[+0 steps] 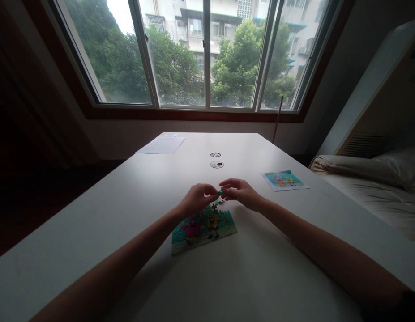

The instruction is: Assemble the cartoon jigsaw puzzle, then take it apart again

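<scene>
A partly assembled jigsaw puzzle [212,227] with cartoon figures on a teal background lies flat on the white table [274,268]. Above its far edge, my left hand [198,197] and my right hand [242,193] meet fingertip to fingertip. Pinched between them is a small green puzzle piece [220,192]. A few loose pieces [220,202] lie just below the fingers, by the puzzle's upper edge. My left hand and wrist cover the puzzle's upper left part.
To the right lies a printed picture sheet [284,180] with matching cartoon figures. Two round discs [217,164] rest farther back in the middle. White paper [163,145] lies at the far left corner. Beyond the table are a window and a pale sofa [371,179].
</scene>
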`<action>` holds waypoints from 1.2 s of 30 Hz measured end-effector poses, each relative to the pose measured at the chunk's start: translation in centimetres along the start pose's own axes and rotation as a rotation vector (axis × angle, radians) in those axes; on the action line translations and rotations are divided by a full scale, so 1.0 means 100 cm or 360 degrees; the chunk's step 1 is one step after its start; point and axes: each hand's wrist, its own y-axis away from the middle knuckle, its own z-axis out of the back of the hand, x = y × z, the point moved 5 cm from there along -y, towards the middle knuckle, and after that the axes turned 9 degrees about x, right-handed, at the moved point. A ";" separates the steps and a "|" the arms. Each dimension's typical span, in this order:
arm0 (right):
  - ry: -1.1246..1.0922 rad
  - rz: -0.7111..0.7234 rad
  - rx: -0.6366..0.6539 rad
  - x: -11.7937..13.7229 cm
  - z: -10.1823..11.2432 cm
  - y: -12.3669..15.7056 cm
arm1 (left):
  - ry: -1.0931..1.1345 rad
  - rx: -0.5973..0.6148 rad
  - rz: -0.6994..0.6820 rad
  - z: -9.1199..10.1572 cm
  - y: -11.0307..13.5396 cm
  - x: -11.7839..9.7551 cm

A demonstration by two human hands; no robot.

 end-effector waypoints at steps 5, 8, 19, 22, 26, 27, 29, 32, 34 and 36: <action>0.0210 -0.0064 -0.0115 -0.003 0.011 -0.002 | -0.0118 -0.0091 0.0027 0.003 0.000 0.004; 0.0888 0.0109 -0.0200 0.007 0.017 0.001 | -0.0191 -0.0082 0.0066 0.002 0.000 0.011; 0.1590 0.0106 0.0676 0.014 -0.014 0.013 | -0.0143 0.0541 -0.0125 0.002 0.008 -0.005; 0.1601 0.0086 0.0685 0.008 -0.015 0.011 | -0.0067 0.0610 -0.0125 -0.001 0.007 -0.004; 0.1582 0.0098 0.0676 0.004 -0.016 0.011 | 0.0082 0.0644 -0.0138 -0.002 0.006 -0.006; 0.1574 0.0087 0.0681 0.005 -0.016 0.011 | 0.0118 0.0641 -0.0133 -0.001 0.006 -0.006; 0.1540 0.0052 0.0707 0.006 -0.017 0.013 | 0.0178 0.0625 -0.0113 -0.001 0.006 -0.006; 0.1424 -0.0018 0.0745 0.007 -0.018 0.013 | 0.0237 0.0570 -0.0086 -0.002 0.004 -0.003; 0.1348 -0.0047 0.0718 0.007 -0.019 0.013 | 0.0262 0.0529 -0.0069 -0.003 0.003 0.000; 0.1326 -0.0048 0.0648 0.006 -0.018 0.011 | 0.0279 0.0503 -0.0052 -0.003 0.002 0.002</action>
